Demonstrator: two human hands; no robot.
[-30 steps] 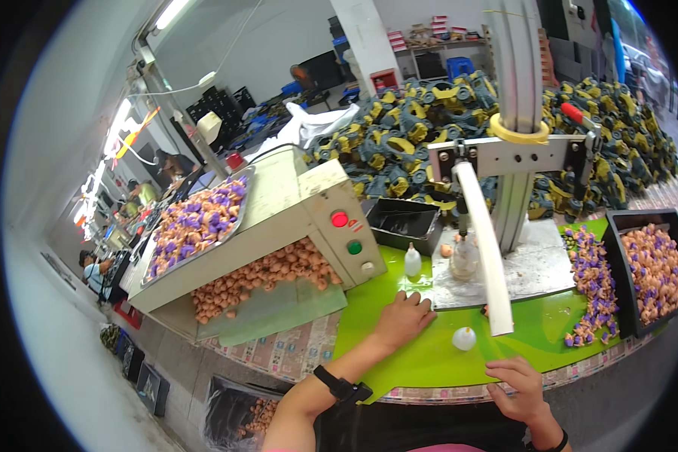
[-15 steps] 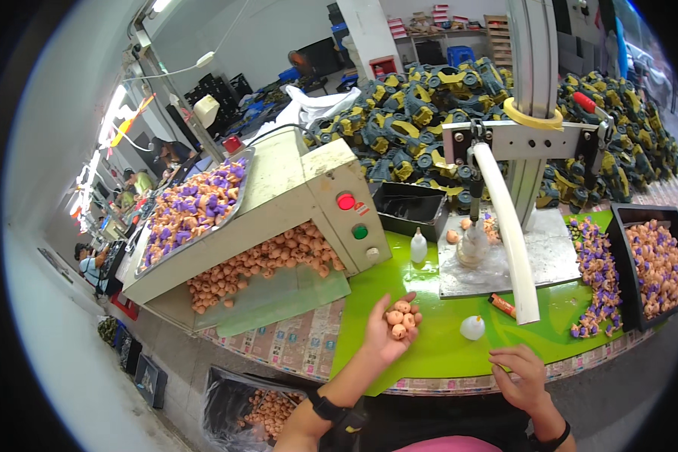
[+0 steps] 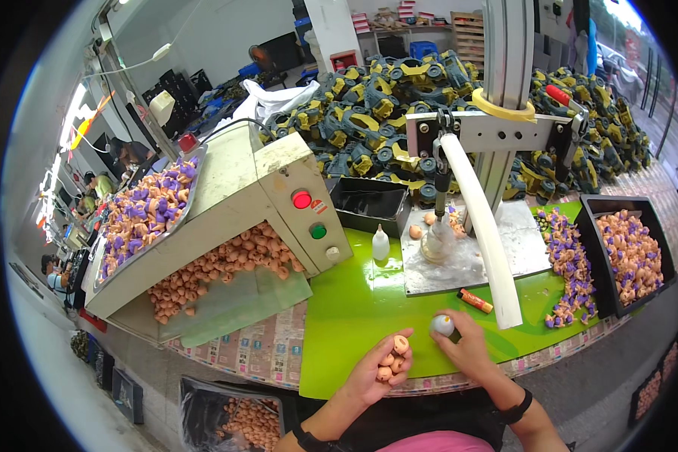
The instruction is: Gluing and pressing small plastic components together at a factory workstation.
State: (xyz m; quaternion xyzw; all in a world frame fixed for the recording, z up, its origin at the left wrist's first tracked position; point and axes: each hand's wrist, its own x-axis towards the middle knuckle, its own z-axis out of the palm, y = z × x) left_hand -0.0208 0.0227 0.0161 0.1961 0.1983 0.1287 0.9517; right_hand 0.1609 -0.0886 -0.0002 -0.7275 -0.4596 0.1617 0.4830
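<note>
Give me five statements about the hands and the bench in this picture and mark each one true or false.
1. The left hand cups several small peach-coloured pieces. True.
2. The right hand holds a purple piece. False: its fingers are on a small white ball.
3. The black bin at the right holds peach-coloured pieces. True.
4. On the beige machine the green button sits above the red button. False: the red one is above the green one.
5. An orange marker lies on the green mat beside the white tube. True.
</note>
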